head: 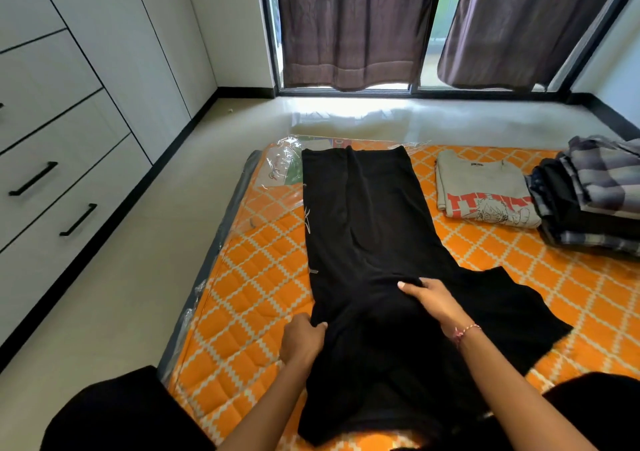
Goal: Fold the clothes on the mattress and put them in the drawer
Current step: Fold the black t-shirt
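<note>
A black garment [370,229] lies lengthwise on the orange patterned mattress [256,277], one side folded inward and a sleeve spread out to the right. My left hand [301,341] pinches the garment's left edge near me. My right hand [431,298] lies on the middle of the cloth, fingers bent around a fold. A folded grey T-shirt with a red print [485,191] rests farther right. White drawers with black handles [52,187] stand along the left wall.
A pile of plaid and dark clothes [588,194] sits at the mattress's right edge. Clear plastic wrap [284,163] covers the mattress's far left corner. Pale tiled floor [138,277] separates mattress and drawers. Dark curtains [353,24] hang over the window beyond.
</note>
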